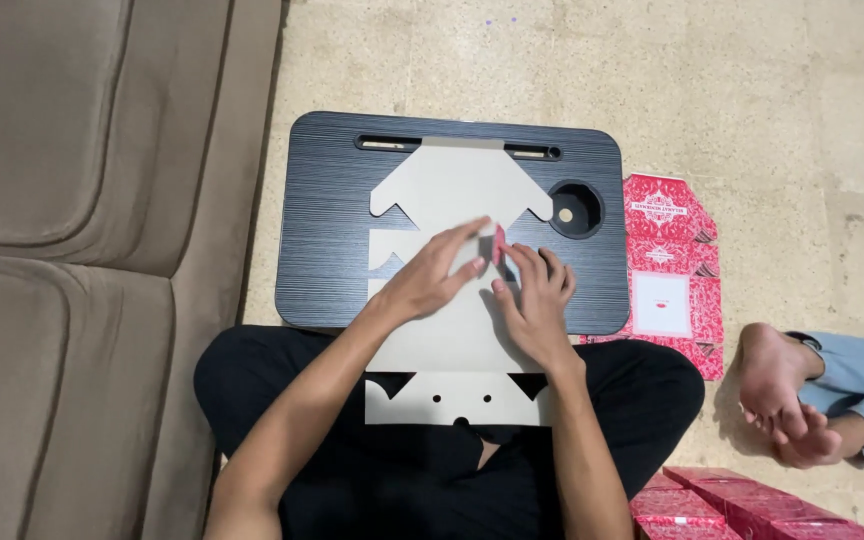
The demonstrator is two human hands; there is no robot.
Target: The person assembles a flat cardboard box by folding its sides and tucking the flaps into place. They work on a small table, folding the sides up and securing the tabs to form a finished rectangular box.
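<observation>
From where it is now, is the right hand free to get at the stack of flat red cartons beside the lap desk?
Probably yes. The right hand rests on the cardboard blank, and the flat red cartons lie just past the lap desk edge on that side, with nothing between.
</observation>
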